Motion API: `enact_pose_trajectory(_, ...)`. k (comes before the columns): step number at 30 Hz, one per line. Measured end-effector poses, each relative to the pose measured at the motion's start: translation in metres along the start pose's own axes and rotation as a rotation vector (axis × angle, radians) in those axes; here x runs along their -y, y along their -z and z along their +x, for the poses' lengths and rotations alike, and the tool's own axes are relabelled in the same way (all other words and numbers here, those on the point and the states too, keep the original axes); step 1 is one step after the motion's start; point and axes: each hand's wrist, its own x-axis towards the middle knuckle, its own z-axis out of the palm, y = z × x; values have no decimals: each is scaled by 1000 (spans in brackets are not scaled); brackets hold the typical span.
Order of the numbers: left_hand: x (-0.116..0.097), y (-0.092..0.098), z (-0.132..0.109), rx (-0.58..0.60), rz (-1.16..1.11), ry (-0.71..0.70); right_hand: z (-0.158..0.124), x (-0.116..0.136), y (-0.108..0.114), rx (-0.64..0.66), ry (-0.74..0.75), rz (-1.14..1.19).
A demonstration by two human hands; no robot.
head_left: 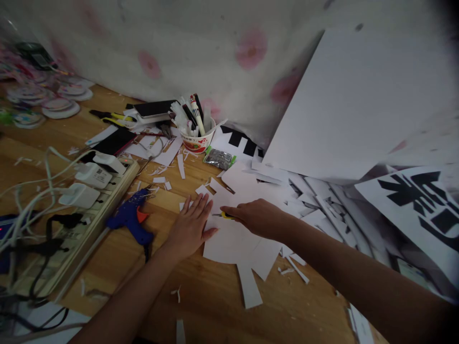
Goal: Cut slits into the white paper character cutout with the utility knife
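Note:
A white cut-out sheet (pixel 233 246) with an irregular outline lies on the wooden table, one strip jutting toward me. My left hand (pixel 191 222) rests flat on its left edge, fingers stretched out and thumb apart. In my right hand (pixel 256 217) is a yellow utility knife (pixel 226 215), its thin blade pointing left over the sheet, close to my left fingers. From this angle I cannot tell whether the tip touches the surface. Most of the knife's handle is hidden inside my fist.
Left of my hands lie a blue glue gun (pixel 131 217) and a long power strip (pixel 96 205) crowded with plugs and cables. Behind stand a cup of pens (pixel 197 141) and a small silvery packet (pixel 218 158). White boards (pixel 333 105), offcuts and a printed sheet (pixel 423 205) fill the right.

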Motion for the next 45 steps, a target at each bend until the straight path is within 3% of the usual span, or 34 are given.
enact_pose_trajectory(24,1,0,0,-11,-24,-2,-15,5,0,66,-78,8)
enact_pose_trajectory(37,0,2,0,-2,-33,14,-15,25,7,134,-188,39)
enact_pose_trajectory(45,-1,2,-1,-14,-25,17,-23,35,-2,63,-221,85)
